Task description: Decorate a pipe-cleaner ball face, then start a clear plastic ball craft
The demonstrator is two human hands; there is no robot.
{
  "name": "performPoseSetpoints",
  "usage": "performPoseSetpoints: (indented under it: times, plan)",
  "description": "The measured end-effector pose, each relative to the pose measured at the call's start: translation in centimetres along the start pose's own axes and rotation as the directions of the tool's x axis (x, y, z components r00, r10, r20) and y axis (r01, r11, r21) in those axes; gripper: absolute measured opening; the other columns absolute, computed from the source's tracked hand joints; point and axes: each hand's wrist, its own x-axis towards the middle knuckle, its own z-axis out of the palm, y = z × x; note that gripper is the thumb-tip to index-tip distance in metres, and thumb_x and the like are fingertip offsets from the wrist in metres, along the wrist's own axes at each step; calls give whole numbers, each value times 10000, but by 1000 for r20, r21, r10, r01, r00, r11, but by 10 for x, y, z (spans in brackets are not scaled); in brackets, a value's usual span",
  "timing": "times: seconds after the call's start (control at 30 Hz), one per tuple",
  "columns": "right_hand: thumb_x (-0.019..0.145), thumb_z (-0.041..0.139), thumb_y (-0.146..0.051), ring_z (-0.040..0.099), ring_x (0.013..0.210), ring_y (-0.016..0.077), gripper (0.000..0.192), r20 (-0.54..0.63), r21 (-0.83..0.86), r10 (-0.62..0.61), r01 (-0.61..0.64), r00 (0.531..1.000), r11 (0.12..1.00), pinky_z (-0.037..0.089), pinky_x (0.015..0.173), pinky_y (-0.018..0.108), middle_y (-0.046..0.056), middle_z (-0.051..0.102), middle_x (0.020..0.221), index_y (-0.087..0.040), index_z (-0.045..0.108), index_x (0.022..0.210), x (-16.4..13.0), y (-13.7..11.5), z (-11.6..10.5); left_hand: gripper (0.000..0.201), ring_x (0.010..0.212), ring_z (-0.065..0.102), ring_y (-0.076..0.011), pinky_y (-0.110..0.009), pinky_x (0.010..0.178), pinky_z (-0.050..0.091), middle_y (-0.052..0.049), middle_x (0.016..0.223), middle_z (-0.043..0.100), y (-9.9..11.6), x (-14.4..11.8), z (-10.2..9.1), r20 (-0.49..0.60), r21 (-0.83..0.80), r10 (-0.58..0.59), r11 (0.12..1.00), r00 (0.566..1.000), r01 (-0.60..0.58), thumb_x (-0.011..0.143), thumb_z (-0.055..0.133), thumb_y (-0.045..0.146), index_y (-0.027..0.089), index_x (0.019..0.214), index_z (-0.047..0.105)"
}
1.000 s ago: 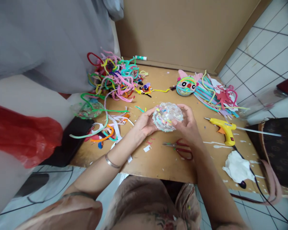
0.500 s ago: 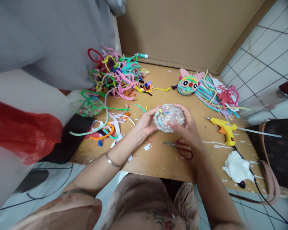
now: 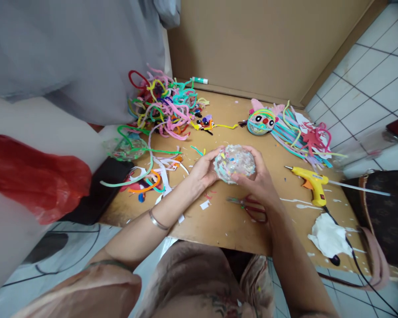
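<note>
Between my two hands is a clear round ball [image 3: 235, 162] covered with coloured bits, held above the table. My left hand [image 3: 205, 170] grips its left side, and my right hand [image 3: 260, 174] wraps its right side with the thumb at the near edge. Red-handled scissors [image 3: 254, 208] lie below my right hand. Up to the right of the ball rests a cat-like face [image 3: 261, 121] wound with coloured strands, with pink ears, dark eyes and a red nose. Small paper scraps [image 3: 204, 204] are strewn near my left wrist.
A tangle of pipe cleaners [image 3: 167, 106] fills the back left, beside a glue stick [image 3: 200, 81]. On the right sit a yellow glue gun [image 3: 313, 182] with its cord, a crumpled white tissue [image 3: 327, 235] and a dark bag [image 3: 384, 212]. Cardboard [image 3: 268, 48] stands behind the table.
The view has shifted slightly, so the table's things sit a little further right. Both hands still hold the ball, which appears turned slightly.
</note>
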Motion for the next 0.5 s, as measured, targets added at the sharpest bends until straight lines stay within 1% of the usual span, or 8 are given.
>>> performPoseSetpoints:
  times: [0.13, 0.2, 0.3, 0.4, 0.5]
  plan:
    - [658, 845, -521, 547, 1269, 297, 771, 41, 66, 34, -36, 999, 997, 474, 1081, 435, 66, 551, 1357, -281, 498, 1303, 1, 1, -2, 88, 717, 670, -164, -385, 930, 532, -29, 776, 729, -2, 2, -1, -5, -12, -22, 1000, 1000, 22, 827, 641, 123, 134, 876, 713]
    - [662, 841, -538, 553, 1267, 301, 786, 64, 75, 46, -51, 997, 996, 477, 1084, 443, 72, 553, 1354, -276, 487, 1313, 2, 2, -4, 75, 708, 665, -161, -392, 933, 534, -27, 770, 727, -2, 2, -1, -14, -26, -21, 999, 1000, 21, 840, 632, 127, 137, 857, 704]
    - [635, 863, -553, 531, 1313, 319, 891, 100, 47, 35, -40, 994, 998, 440, 1134, 471, 93, 520, 1410, -271, 450, 1372, 3, 5, -6, 85, 721, 676, -160, -397, 957, 533, -22, 768, 731, -2, 1, 0, -17, -47, -25, 999, 1000, 24, 853, 614, 122, 141, 856, 697]
    - [567, 899, -579, 484, 1375, 348, 1058, 102, 7, -2, 1, 995, 1000, 386, 1184, 504, 121, 461, 1478, -266, 396, 1444, 3, 10, -4, 146, 817, 715, -193, -431, 1005, 521, -27, 793, 747, -1, 2, -1, -10, -51, -49, 998, 999, 48, 858, 604, 127, 147, 958, 709]
    - [539, 892, -635, 446, 1410, 371, 1158, 34, -78, -28, 31, 999, 997, 364, 1202, 524, 142, 422, 1513, -255, 355, 1493, 4, 12, 1, 285, 945, 736, -236, -471, 1039, 509, -56, 902, 779, -1, 4, -2, 7, -42, -100, 994, 995, 100, 870, 575, 148, 150, 1130, 691]
